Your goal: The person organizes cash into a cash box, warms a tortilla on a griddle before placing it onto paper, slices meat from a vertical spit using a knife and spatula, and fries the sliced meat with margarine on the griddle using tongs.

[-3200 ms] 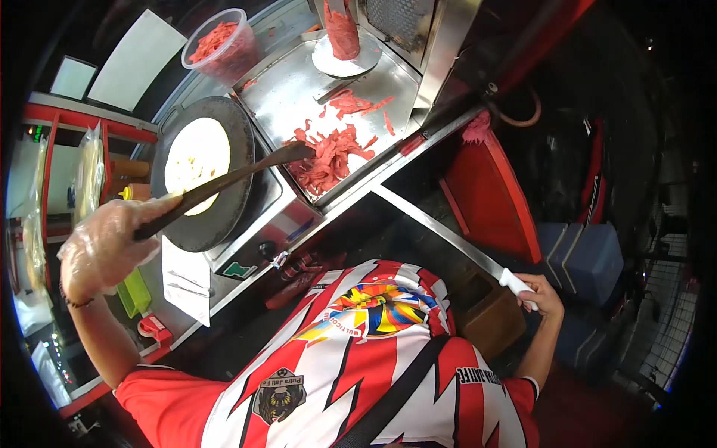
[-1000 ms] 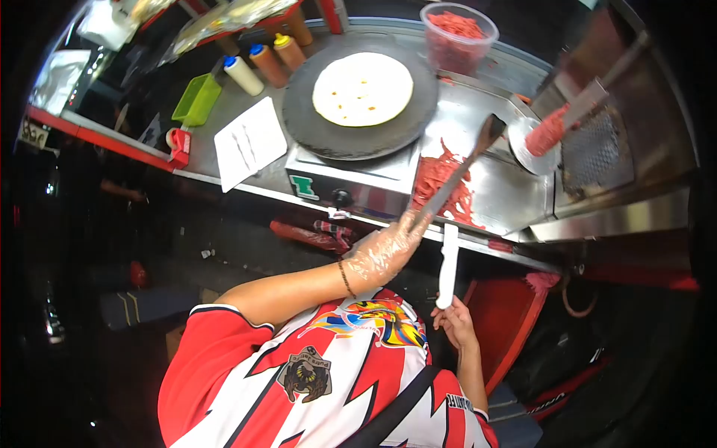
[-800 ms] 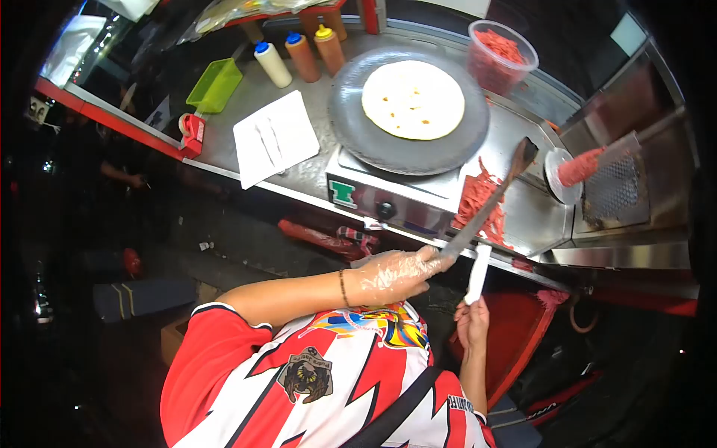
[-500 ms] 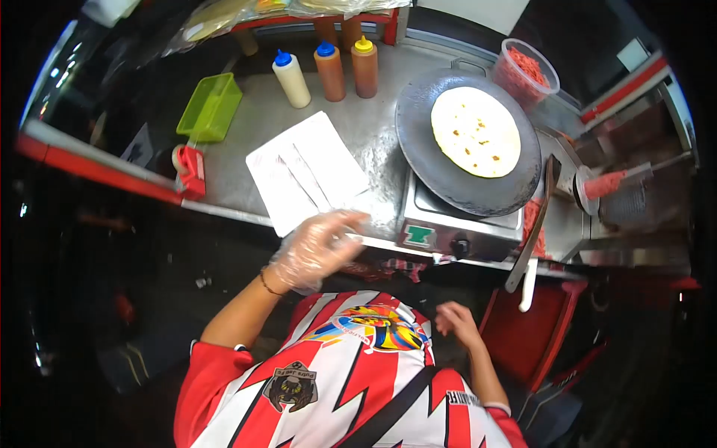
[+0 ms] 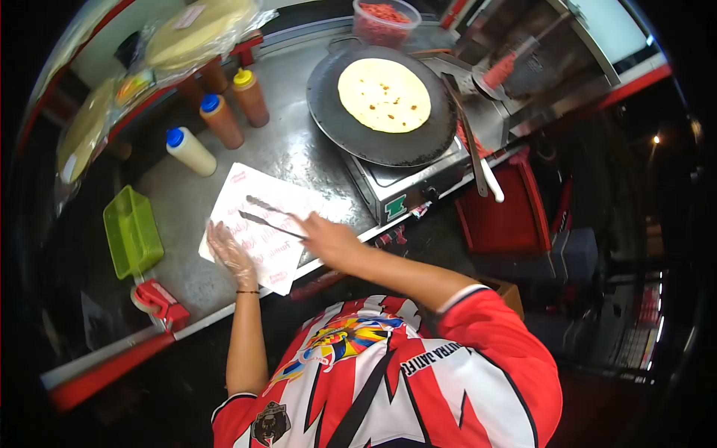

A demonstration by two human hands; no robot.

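My right hand (image 5: pixel 330 239), bare, has its fingers closed on the near end of metal tongs (image 5: pixel 270 226). The two arms of the tongs point left over a sheet of white printed wrapping paper (image 5: pixel 278 265). My left hand (image 5: pixel 233 255), in a clear plastic glove, lies with fingers stretched out on the paper's left side. To the right, a round flatbread (image 5: pixel 382 95) with brown spots rests on a dark round griddle (image 5: pixel 328 119). Neither hand touches the bread.
Squeeze bottles (image 5: pixel 222 121) stand behind the paper. A green basket (image 5: pixel 134 233) and a red tape dispenser (image 5: pixel 163 305) are at left. A tub of red shredded food (image 5: pixel 385 24) sits behind the griddle. A long spatula (image 5: pixel 467 131) and a white-handled knife (image 5: pixel 491 179) lie at right.
My right hand has come up from beside my body and taken hold of the tongs. My left hand has moved onto the paper's left side. The camera view has turned.
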